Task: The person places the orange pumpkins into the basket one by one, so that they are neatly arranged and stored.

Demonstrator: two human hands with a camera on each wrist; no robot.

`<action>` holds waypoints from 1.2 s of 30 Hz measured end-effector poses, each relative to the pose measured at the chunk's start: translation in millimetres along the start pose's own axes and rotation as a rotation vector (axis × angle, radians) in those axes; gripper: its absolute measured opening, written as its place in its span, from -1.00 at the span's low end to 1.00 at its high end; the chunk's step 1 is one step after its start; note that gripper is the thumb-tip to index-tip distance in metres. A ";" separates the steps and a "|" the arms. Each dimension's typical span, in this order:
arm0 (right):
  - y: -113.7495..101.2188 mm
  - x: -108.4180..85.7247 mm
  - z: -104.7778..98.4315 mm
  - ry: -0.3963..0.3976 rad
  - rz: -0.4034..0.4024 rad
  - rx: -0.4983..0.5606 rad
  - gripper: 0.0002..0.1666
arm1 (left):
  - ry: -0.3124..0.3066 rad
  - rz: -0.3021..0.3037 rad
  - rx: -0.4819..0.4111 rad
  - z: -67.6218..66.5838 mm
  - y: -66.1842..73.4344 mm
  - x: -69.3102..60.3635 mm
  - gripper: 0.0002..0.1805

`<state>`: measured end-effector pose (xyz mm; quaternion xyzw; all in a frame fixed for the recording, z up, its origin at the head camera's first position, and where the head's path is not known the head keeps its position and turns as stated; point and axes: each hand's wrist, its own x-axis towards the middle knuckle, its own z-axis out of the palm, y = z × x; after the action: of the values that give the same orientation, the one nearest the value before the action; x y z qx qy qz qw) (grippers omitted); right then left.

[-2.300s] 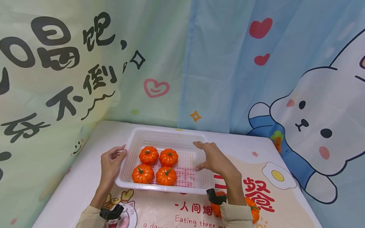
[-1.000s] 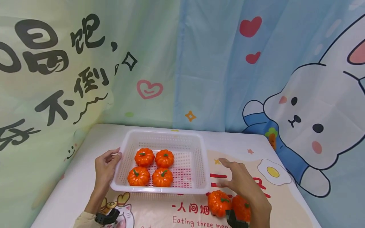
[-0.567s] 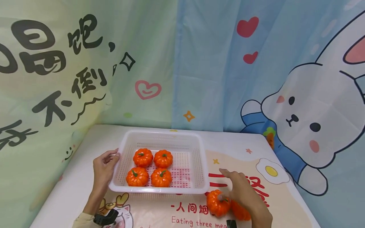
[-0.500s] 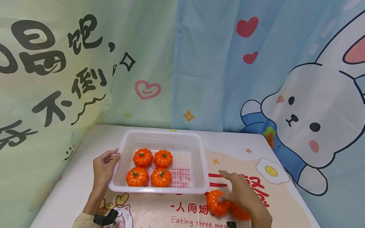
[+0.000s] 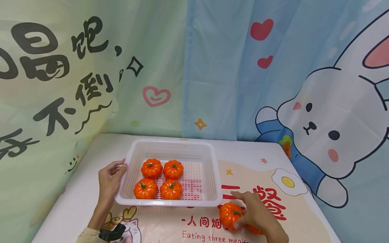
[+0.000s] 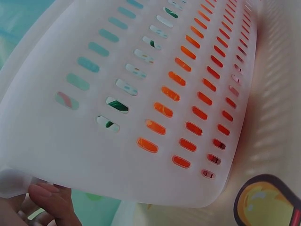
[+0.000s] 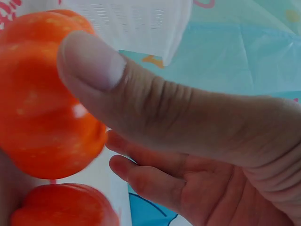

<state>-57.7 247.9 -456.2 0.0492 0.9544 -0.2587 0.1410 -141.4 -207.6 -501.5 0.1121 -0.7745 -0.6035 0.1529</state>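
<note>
At the left rim of a white plastic basket (image 5: 168, 202), my left hand (image 5: 110, 179) pinches the edge; the left wrist view shows its thumb and curled fingers (image 6: 51, 202) at the rim. Several small orange pumpkins with green stems, one of them this pumpkin (image 5: 146, 189), sit in the basket's left half. Right of the basket, my right hand (image 5: 256, 209) reaches over an orange pumpkin (image 5: 229, 214) on the table. Its thumb (image 7: 94, 61) lies across the pumpkin's near side, with the fingers spread apart from it. A second pumpkin (image 5: 255, 230) is mostly hidden under this hand.
The table (image 5: 106, 145) has a printed cover with red characters and a fried egg picture (image 5: 288, 182). A printed curtain (image 5: 212, 67) hangs directly behind and at the left. The basket's right half shows bare perforated floor (image 5: 194, 179).
My right hand has moved from over the basket's right side down to the pumpkins on the table, lowering its thumb onto one. The left hand stays at the basket rim.
</note>
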 end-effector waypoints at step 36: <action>4.9 0.5 8.3 -0.021 -0.058 0.045 -0.03 | -0.014 -0.016 -0.026 -0.5 -0.7 0.3 -0.61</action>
<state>-55.3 247.9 -465.6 0.0218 0.9477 -0.2848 0.1422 -141.5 -208.4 -502.1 0.1122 -0.7666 -0.6156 0.1441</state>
